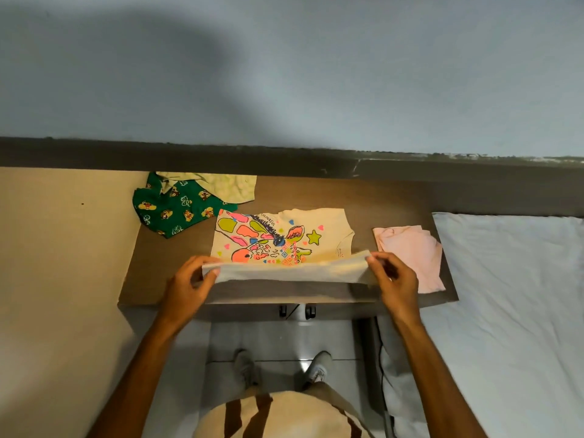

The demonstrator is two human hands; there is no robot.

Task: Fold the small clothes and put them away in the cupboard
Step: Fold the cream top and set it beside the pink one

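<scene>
The shirt (281, 238) lies print-up on the table (395, 197), spread flat so a fold can run straight across it. The left hand (186, 286) and right hand (395, 279) each pinch one corner of the near edge, fingers curled round the cloth, and hold that edge raised and taut; the even two-point grip keeps the fold line square. The pink cloth (410, 257), already folded, rests to the right, apart from the work area. The green garment (170, 207) waits unfolded at the rear left, part-covered by a pale garment (227, 184). No cupboard is in view.
</scene>
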